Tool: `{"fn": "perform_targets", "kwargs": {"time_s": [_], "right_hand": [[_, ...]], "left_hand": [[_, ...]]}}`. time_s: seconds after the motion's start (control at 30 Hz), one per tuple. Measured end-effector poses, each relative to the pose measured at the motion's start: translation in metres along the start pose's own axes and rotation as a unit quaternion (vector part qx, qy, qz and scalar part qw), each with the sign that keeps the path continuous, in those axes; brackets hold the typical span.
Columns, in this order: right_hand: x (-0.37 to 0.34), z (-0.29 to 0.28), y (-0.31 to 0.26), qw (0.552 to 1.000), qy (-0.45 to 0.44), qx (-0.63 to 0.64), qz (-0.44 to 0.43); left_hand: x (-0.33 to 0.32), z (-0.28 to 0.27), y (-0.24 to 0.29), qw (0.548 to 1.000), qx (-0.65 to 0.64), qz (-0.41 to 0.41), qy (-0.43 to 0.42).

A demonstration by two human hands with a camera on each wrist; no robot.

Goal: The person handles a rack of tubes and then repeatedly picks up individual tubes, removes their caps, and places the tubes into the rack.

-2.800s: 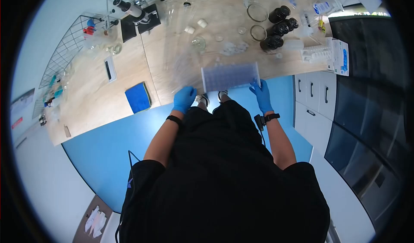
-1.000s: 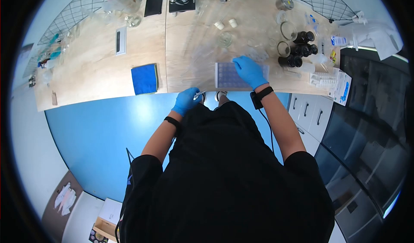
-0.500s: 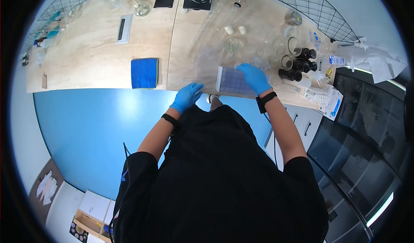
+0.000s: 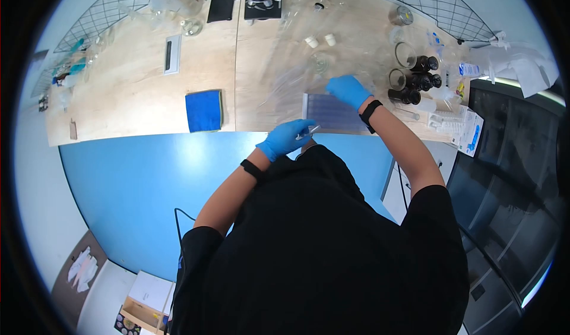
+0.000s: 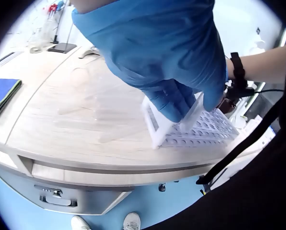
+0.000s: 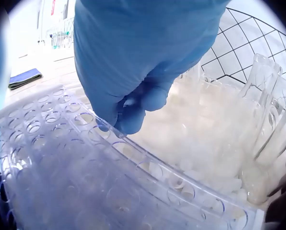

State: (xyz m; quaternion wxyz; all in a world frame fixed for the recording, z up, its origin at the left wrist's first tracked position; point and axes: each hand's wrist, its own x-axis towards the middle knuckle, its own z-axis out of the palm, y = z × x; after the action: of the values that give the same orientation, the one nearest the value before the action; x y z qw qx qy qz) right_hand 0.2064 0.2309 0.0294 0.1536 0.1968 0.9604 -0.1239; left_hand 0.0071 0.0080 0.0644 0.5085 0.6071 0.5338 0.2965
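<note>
A translucent rack with rows of round holes (image 4: 335,114) lies at the bench's front edge. My blue-gloved left hand (image 4: 288,138) is just off its front left corner, pinching a small clear tube (image 4: 309,132). In the left wrist view the tube (image 5: 192,115) shows whitish below the fingers, over the rack's end (image 5: 200,136). At the rack's far long edge is my right hand (image 4: 349,91). In the right wrist view that hand (image 6: 133,57) has its fingers curled beside the holes (image 6: 52,116); a small pale spot shows between them, too unclear to identify.
Small whitish pieces (image 6: 219,184) and clear glassware (image 6: 265,91) lie behind the rack. Dark bottles (image 4: 418,81) and glass jars stand to the right, near a glove box (image 4: 471,134). A blue cloth (image 4: 203,110) lies left, a microscope (image 4: 261,2) stands at the back.
My left hand has come right, closer to the rack, with the clear tube showing in its fingers. My right hand has gone from the rack's right side to its far edge.
</note>
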Motion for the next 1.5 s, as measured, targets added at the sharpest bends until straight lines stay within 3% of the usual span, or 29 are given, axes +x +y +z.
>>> {"fn": "perform_targets", "kwargs": {"time_s": [0.07,0.2,0.3,0.4,0.47,0.57,0.7,0.77,0.9,1.0,1.07,1.1,1.17,1.2,1.27,1.37,1.5], "right_hand": [[-0.003,0.011,0.0,0.999,0.039,0.028,-0.012],[-0.003,0.009,-0.002,0.997,0.069,0.028,-0.003],[0.003,0.016,0.002,0.997,0.04,0.059,0.012],[0.013,0.018,0.002,0.999,-0.02,0.024,0.035],[0.014,0.028,0.005,0.999,0.028,0.019,0.007],[0.015,0.03,0.005,0.999,0.034,0.036,0.012],[0.007,0.015,0.009,0.997,0.03,0.069,0.035],[0.002,0.011,0.01,0.997,0.05,0.059,0.0],[-0.012,0.0,0.01,0.992,0.082,0.096,-0.01],[-0.036,-0.025,-0.004,0.975,0.155,0.157,0.022],[-0.048,-0.028,-0.017,0.899,0.219,0.37,0.078],[-0.052,-0.031,-0.027,0.898,0.218,0.376,0.068],[-0.069,-0.043,-0.043,0.749,0.277,0.582,0.154],[-0.08,-0.049,-0.051,0.748,0.273,0.587,0.148],[-0.1,-0.063,-0.063,0.636,0.314,0.682,0.176],[-0.127,-0.071,-0.088,0.598,0.299,0.716,0.203],[-0.14,-0.053,-0.116,0.58,0.308,0.726,0.204]], "left_hand": [[0.014,0.012,0.004,0.994,0.084,-0.019,-0.074],[0.028,0.031,0.002,0.979,0.18,-0.022,-0.096],[0.026,0.033,0.003,0.972,0.218,0.009,-0.09],[0.02,0.036,-0.001,0.975,0.216,0.008,-0.056],[0.019,0.039,0.0,0.979,0.2,0.022,-0.014],[0.017,0.041,0.0,0.984,0.178,-0.024,-0.02],[0.016,0.04,-0.001,0.981,0.195,0.006,-0.01],[0.014,0.041,-0.003,0.98,0.198,0.004,-0.007],[0.012,0.038,-0.004,0.991,0.131,-0.013,-0.008],[0.018,0.03,0.017,0.997,0.06,-0.034,-0.021],[0.017,0.019,0.029,0.998,0.032,-0.056,-0.021],[0.019,0.014,0.034,0.999,0.01,-0.045,-0.022],[0.022,0.004,0.046,0.999,-0.022,-0.033,-0.023],[0.024,0.003,0.049,0.999,-0.046,-0.028,0.0],[0.026,-0.003,0.056,0.997,-0.066,-0.021,0.027],[0.027,-0.012,0.064,0.995,-0.088,-0.032,0.028],[0.034,-0.012,0.073,0.996,-0.08,-0.037,-0.023]]}}
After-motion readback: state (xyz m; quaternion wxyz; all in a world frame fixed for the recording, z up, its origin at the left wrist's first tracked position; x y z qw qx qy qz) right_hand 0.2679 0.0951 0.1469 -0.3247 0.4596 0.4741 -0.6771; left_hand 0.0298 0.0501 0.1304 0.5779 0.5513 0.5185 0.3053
